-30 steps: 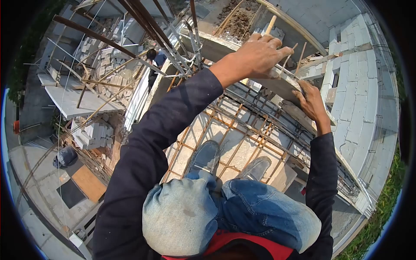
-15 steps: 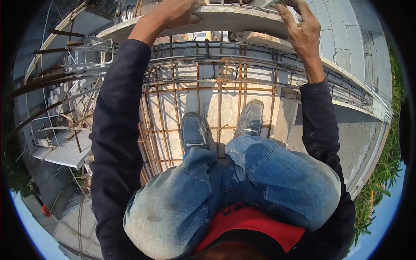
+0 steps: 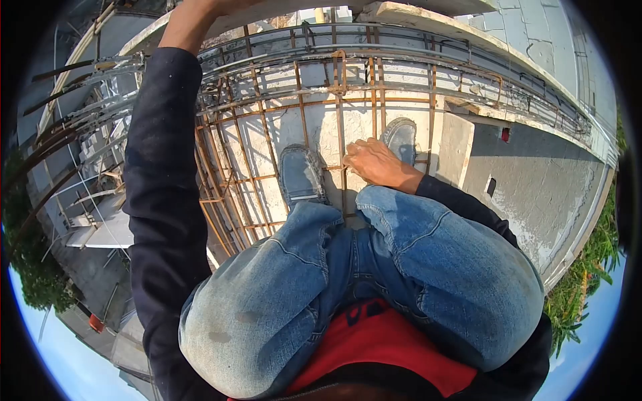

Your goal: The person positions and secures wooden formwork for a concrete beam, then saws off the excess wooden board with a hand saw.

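Observation:
My left hand [image 3: 224, 5] is cut by the top edge of the view, next to a long grey board [image 3: 287, 15] with a rough pale edge; its fingers are out of sight. My right hand [image 3: 376, 162] is low between my shoes, its bent fingertips at a vertical rusty bar of the steel grid [image 3: 340, 127]. Whether the fingers are closed round the bar is not clear. My shoes [image 3: 301, 175] rest on the pale surface under the grid.
Bent rebar ends [image 3: 60, 137] stick out at the left, with a white slab [image 3: 100, 230] below them. A concrete panel [image 3: 535, 180] stands at the right beside green plants [image 3: 580, 294]. Horizontal bars cross in front of my shoes.
My right hand has let go of the board and come down to the grid between my shoes. My left hand has shifted up and left, and the view has moved slightly.

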Action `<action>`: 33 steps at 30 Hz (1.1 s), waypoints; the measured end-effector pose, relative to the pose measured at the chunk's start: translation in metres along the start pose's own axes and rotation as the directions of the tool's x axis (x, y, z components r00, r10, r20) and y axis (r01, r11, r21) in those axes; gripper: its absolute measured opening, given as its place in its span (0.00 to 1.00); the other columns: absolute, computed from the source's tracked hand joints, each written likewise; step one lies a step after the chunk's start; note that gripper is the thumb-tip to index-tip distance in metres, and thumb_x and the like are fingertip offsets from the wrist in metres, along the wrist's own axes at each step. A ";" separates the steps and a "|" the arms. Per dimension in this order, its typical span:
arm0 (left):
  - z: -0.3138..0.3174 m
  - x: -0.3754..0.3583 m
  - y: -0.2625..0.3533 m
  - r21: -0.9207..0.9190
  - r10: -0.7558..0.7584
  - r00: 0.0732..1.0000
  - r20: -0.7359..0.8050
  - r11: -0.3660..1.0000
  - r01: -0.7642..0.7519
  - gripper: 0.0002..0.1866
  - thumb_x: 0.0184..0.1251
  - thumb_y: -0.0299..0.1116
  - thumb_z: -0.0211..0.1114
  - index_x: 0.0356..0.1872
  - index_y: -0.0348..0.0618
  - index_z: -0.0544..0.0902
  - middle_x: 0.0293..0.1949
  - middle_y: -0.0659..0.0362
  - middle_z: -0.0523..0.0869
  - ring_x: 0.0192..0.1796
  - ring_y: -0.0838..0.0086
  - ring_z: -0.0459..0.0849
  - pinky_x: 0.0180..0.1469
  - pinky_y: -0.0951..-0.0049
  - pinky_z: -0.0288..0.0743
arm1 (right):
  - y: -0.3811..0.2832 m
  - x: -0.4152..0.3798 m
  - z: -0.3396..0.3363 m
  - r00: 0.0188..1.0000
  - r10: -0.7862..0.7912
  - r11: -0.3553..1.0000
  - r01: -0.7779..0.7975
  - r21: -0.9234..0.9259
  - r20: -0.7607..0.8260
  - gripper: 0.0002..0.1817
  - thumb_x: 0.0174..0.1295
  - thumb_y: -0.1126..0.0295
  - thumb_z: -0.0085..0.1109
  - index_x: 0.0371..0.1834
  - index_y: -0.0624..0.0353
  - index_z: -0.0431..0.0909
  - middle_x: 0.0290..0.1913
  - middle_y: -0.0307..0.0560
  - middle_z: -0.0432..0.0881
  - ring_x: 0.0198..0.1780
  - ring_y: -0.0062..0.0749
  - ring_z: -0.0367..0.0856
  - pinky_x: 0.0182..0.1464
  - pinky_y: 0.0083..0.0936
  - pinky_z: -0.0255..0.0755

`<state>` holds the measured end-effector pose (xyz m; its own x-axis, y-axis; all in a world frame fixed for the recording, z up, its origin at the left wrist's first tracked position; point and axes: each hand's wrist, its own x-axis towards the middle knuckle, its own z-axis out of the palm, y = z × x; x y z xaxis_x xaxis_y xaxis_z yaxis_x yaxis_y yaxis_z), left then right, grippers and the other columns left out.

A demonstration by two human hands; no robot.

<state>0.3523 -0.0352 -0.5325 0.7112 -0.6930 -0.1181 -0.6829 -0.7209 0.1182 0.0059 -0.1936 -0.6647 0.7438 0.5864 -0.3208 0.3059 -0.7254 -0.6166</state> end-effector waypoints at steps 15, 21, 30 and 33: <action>0.016 -0.005 -0.021 -0.159 0.113 0.992 -0.051 0.980 -0.120 0.21 0.58 0.48 0.69 0.45 0.43 0.83 0.35 0.46 0.86 0.41 0.52 0.84 0.44 0.55 0.75 | 0.011 0.006 0.002 0.997 -0.070 0.995 0.071 0.076 -0.022 0.13 0.59 0.74 0.53 0.48 0.58 0.73 0.39 0.51 0.78 0.44 0.48 0.79 0.46 0.43 0.72; 0.022 0.007 -0.023 -0.234 0.279 0.958 -0.059 0.929 -0.285 0.25 0.59 0.46 0.70 0.52 0.39 0.81 0.35 0.41 0.85 0.40 0.48 0.84 0.43 0.54 0.74 | -0.003 0.016 -0.048 0.997 0.075 0.869 -0.049 0.493 -0.032 0.09 0.62 0.72 0.52 0.43 0.61 0.72 0.31 0.51 0.79 0.33 0.46 0.81 0.39 0.40 0.75; 0.018 0.006 -0.020 -0.152 0.205 0.978 0.028 0.968 -0.199 0.26 0.61 0.47 0.69 0.56 0.43 0.81 0.40 0.42 0.86 0.46 0.49 0.84 0.51 0.54 0.77 | 0.008 0.025 -0.273 0.834 0.177 0.893 0.088 0.442 -0.523 0.13 0.67 0.61 0.60 0.43 0.59 0.83 0.33 0.40 0.82 0.36 0.23 0.82 0.42 0.22 0.79; 0.019 0.004 -0.019 -0.140 0.204 0.979 -0.025 0.969 -0.205 0.25 0.61 0.46 0.68 0.56 0.43 0.81 0.41 0.42 0.86 0.46 0.49 0.84 0.52 0.54 0.77 | 0.041 0.041 -0.316 0.700 0.168 0.968 0.018 0.252 -0.694 0.12 0.65 0.59 0.63 0.43 0.55 0.84 0.32 0.39 0.85 0.35 0.22 0.84 0.40 0.21 0.79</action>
<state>0.3645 -0.0244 -0.5537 0.5611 -0.8250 -0.0671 -0.7839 -0.5557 0.2770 0.2368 -0.3135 -0.4756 0.9845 0.0383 0.1709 0.1594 -0.6006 -0.7835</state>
